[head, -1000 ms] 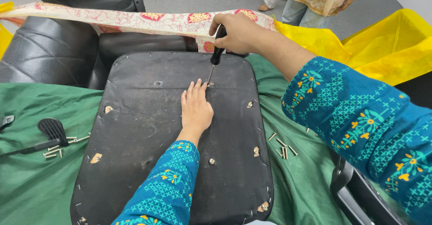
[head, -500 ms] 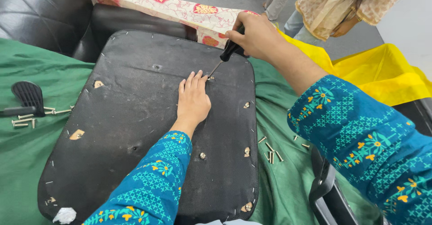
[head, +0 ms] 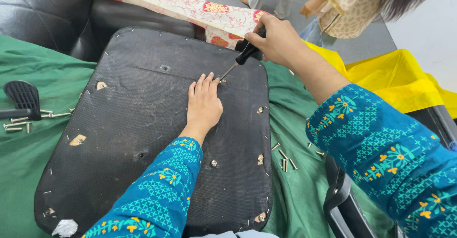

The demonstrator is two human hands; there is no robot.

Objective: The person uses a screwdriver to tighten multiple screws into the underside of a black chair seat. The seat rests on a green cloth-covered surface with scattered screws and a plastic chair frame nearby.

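Observation:
A black chair-seat underside [head: 143, 124] lies face down on a green cloth [head: 43, 81], its fabric edge stapled. My left hand [head: 203, 106] rests flat on it, fingers together, pointing at the far edge. My right hand [head: 276, 40] grips the black handle of a screwdriver [head: 240, 59], held slanted. The tip touches the panel right at my left fingertips.
Loose screws [head: 284, 159] lie on the cloth right of the panel, more screws [head: 19, 123] at the left by a black plastic part [head: 21, 95]. A floral cloth strip [head: 190, 9], black leather seat [head: 38, 9] and yellow fabric [head: 404, 86] lie beyond. Another person [head: 352, 5] stands at the top right.
The view has shifted slightly, so the panel sits more to the right. Both hands keep their places, the screwdriver tip still at my left fingertips.

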